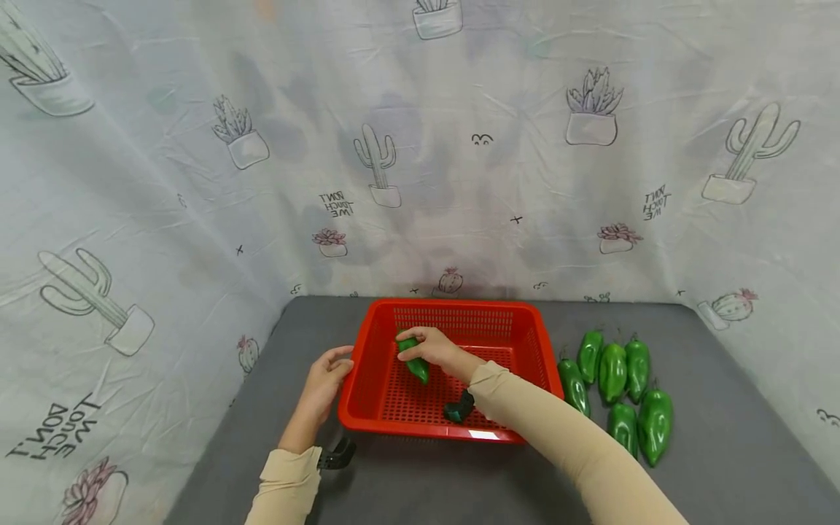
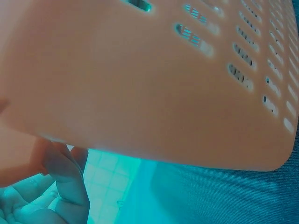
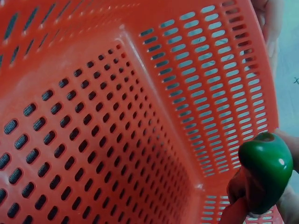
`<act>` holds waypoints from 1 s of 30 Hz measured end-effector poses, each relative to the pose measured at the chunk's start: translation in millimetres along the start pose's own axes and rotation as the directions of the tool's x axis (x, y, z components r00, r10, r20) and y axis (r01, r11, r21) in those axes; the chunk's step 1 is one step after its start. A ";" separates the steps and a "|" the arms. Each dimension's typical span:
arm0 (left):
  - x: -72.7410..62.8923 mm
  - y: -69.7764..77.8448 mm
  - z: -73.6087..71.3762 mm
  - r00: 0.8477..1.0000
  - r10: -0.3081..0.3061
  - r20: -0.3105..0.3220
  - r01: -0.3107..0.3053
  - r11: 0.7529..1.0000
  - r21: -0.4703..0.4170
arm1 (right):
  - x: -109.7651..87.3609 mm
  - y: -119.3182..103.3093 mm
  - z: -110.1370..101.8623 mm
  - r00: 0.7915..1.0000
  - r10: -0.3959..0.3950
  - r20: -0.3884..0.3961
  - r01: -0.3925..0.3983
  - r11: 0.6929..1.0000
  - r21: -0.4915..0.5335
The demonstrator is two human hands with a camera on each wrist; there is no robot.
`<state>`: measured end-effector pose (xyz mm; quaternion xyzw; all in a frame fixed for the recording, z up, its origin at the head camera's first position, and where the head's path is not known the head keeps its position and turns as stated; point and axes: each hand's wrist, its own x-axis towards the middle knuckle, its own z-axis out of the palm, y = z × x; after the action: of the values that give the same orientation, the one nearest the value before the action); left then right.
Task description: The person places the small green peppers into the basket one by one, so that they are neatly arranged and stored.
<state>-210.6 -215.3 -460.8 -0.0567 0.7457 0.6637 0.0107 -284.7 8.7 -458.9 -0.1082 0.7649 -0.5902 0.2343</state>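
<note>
A red plastic basket (image 1: 426,427) with slotted walls and a perforated floor stands on the grey table. At its left rim, my left hand (image 1: 330,373) holds the edge. In the left wrist view the hand's bent fingers (image 2: 70,186) meet the rim beside the basket's wall (image 2: 140,93). My right hand (image 1: 434,347) reaches inside the basket and grips a green pepper (image 1: 417,369) over the left part of the floor. From the right wrist, the pepper's rounded, glossy end (image 3: 271,161) shows between fingers and thumb, close to a slotted side wall.
Several green peppers (image 1: 613,372) lie grouped on the grey table (image 1: 433,481) to the right of the basket. A pale curtain (image 1: 446,182) printed with cacti hangs behind and along both sides. Black wrist devices (image 1: 336,455) sit under both wrists.
</note>
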 end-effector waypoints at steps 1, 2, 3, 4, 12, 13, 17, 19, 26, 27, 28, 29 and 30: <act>0.2 0.2 -0.5 1.000 0.002 0.003 -0.002 1.000 0.003 | 0.9 1.0 0.6 1.000 0.004 0.001 -0.004 1.000 -0.009; 0.4 0.3 -1.0 1.000 0.001 0.004 -0.001 1.000 0.001 | 1.9 2.2 1.2 1.000 0.006 0.003 -0.006 1.000 -0.019; 0.6 0.3 -1.6 1.000 0.001 0.007 -0.001 1.000 0.004 | 2.6 2.9 1.8 1.000 0.010 0.006 -0.010 1.000 -0.027; 1.0 0.3 -1.8 1.000 0.000 0.008 0.000 1.000 0.007 | 3.5 3.9 2.4 1.000 0.015 0.010 -0.014 0.999 -0.033; 0.9 1.0 -1.1 1.000 -0.011 0.004 0.011 1.000 0.004 | 8.1 5.8 7.3 0.999 0.026 0.021 -0.024 0.997 -0.076; 0.4 1.2 -1.1 1.000 -0.009 0.002 0.009 1.000 0.006 | 8.8 6.3 8.1 0.999 0.023 0.021 -0.021 0.996 -0.085; -0.7 1.2 -0.7 1.000 0.002 -0.002 -0.002 1.000 0.015 | 12.5 9.2 12.1 0.999 0.021 0.025 -0.017 0.992 -0.125; -0.6 0.7 -0.2 1.000 0.002 -0.003 -0.002 1.000 0.017 | 14.1 10.5 14.3 0.999 0.022 0.026 -0.018 0.991 -0.136; -1.5 -0.1 1.1 1.000 -0.005 -0.013 0.005 1.000 -0.008 | 18.5 12.8 21.7 1.000 0.003 0.022 0.001 0.987 -0.163; -1.8 -0.2 1.2 1.000 0.001 -0.013 -0.001 1.000 -0.009 | 19.5 13.4 22.2 1.000 0.000 0.023 0.004 0.986 -0.165; -1.8 -0.5 1.3 1.000 0.004 -0.013 -0.004 1.000 -0.013 | 19.6 13.6 22.6 1.000 -0.007 0.023 0.011 0.985 -0.171; -1.9 -0.7 1.4 1.000 0.007 -0.013 -0.007 1.000 -0.017 | 20.1 14.0 22.8 1.000 -0.013 0.022 0.017 0.984 -0.175; -1.9 -1.0 1.6 1.000 0.006 -0.014 -0.006 1.000 -0.023 | 20.2 14.3 23.1 1.000 -0.019 0.022 0.022 0.983 -0.184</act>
<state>-208.6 -213.7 -461.8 -0.0593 0.7382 0.6719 0.0028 -289.4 -16.0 -481.7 -0.1432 0.8128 -0.5181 0.2246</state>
